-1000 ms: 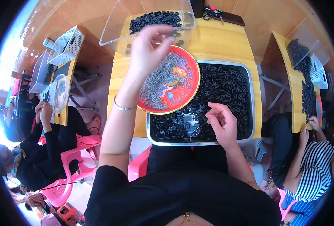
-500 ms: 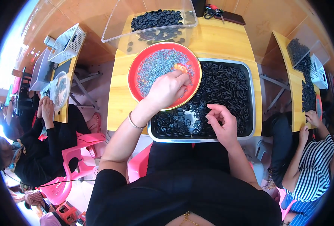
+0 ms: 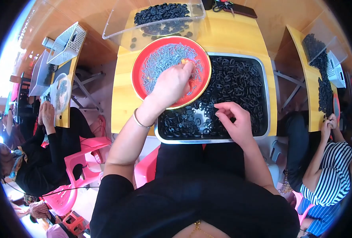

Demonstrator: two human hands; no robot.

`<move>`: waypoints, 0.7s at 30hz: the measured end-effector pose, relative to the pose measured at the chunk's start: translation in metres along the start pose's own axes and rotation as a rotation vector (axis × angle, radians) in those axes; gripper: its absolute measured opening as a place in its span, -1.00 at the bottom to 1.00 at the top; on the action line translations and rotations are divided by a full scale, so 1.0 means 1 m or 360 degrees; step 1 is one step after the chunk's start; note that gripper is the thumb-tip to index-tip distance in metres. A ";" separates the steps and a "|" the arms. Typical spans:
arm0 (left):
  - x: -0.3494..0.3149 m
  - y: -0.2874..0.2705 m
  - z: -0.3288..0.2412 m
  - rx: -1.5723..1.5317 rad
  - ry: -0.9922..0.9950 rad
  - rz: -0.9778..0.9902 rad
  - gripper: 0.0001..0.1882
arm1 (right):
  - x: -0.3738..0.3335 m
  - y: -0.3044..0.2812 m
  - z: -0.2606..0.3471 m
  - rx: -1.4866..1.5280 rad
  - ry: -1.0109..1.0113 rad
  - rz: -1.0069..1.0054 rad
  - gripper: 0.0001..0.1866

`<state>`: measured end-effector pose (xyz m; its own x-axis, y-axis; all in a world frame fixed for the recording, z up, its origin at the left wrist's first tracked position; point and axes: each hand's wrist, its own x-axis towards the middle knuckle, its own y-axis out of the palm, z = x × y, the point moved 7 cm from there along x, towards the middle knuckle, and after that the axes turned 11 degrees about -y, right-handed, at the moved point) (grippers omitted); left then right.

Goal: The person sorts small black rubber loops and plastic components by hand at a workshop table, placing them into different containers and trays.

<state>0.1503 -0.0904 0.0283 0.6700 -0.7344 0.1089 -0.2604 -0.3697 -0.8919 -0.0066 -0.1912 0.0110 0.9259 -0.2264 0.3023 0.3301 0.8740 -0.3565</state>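
My left hand (image 3: pixel 173 82) reaches into a red bowl (image 3: pixel 141 92) with a yellowish rim. Its fingers are closed and point down at the bowl's right side; whatever they hold is hidden. Many small blue-grey pins or screws (image 3: pixel 160 59) lie loose in the bowl. Over the metal tray (image 3: pixel 268 107) my right hand (image 3: pixel 236 122) is curled, thumb and forefinger tips almost together; I cannot make out anything between them. Small black oval pieces with holes (image 3: pixel 239 75) fill the tray, thinner near its front middle, where shiny metal shows. The bowl overlaps the tray's left corner.
Behind the bowl, a clear plastic bin (image 3: pixel 156 28) contains more black pieces. Scissors (image 3: pixel 224 6) and a dark flat case (image 3: pixel 243 10) lie at the wooden table's (image 3: pixel 122 107) back. People work at side tables left and right; a pink chair (image 3: pixel 146 166) is beneath me.
The whole view has shifted slightly. My right thumb and forefinger have drawn closer together. My left hand stays in the bowl. The right-hand co-worker's hands have come together.
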 end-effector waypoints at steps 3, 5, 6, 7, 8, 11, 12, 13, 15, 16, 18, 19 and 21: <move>-0.007 -0.010 0.003 -0.0481 0.0056 0.0037 -0.79 | 0.003 0.013 0.001 -0.0205 -0.0051 0.0334 -0.84; -0.015 -0.014 0.006 -0.0702 -0.0054 0.0078 -0.83 | 0.003 0.020 -0.003 -0.0286 -0.0146 0.0434 -0.81; -0.020 -0.010 0.013 -0.1116 -0.0210 0.0203 -0.85 | 0.003 0.026 0.000 -0.0414 -0.0232 0.0534 -0.82; -0.026 -0.007 0.017 -0.1529 -0.0368 0.0327 -0.88 | 0.003 0.033 0.002 -0.0542 -0.0320 0.0633 -0.83; -0.032 -0.008 0.017 -0.1692 -0.0409 0.0421 -0.93 | 0.004 0.038 0.000 -0.0606 -0.0314 0.0693 -0.85; -0.047 -0.013 0.010 -0.2042 -0.0430 0.0420 -0.92 | 0.007 0.053 -0.001 -0.0748 -0.0337 0.0798 -0.83; -0.052 -0.014 0.010 -0.2041 -0.0433 0.0414 -0.92 | 0.008 0.055 0.000 -0.0745 -0.0341 0.0802 -0.83; -0.058 -0.013 0.012 -0.2140 -0.0489 0.0419 -0.90 | 0.009 0.057 0.001 -0.0767 -0.0360 0.0820 -0.84; -0.068 -0.012 0.013 -0.2241 -0.0551 0.0418 -0.88 | 0.010 0.057 0.002 -0.0785 -0.0380 0.0843 -0.84; -0.073 -0.012 0.012 -0.2279 -0.0532 0.0425 -0.88 | 0.010 0.054 0.000 -0.0802 -0.0318 0.0865 -0.84; -0.080 -0.010 0.011 -0.2334 -0.0508 0.0399 -0.85 | 0.009 0.053 -0.004 -0.0821 -0.0253 0.0888 -0.85; -0.083 -0.009 0.007 -0.2336 -0.0508 0.0400 -0.85 | 0.008 0.054 -0.003 -0.0845 -0.0282 0.0917 -0.84; -0.088 -0.006 0.002 -0.2483 -0.0601 0.0400 -0.87 | 0.005 0.057 -0.004 -0.0871 -0.0310 0.0944 -0.83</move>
<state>0.0946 -0.0221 0.0233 0.5660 -0.7751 -0.2809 -0.6397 -0.6279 0.4434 0.0171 -0.1447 -0.0116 0.9427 0.3284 0.0585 -0.1135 0.4806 -0.8696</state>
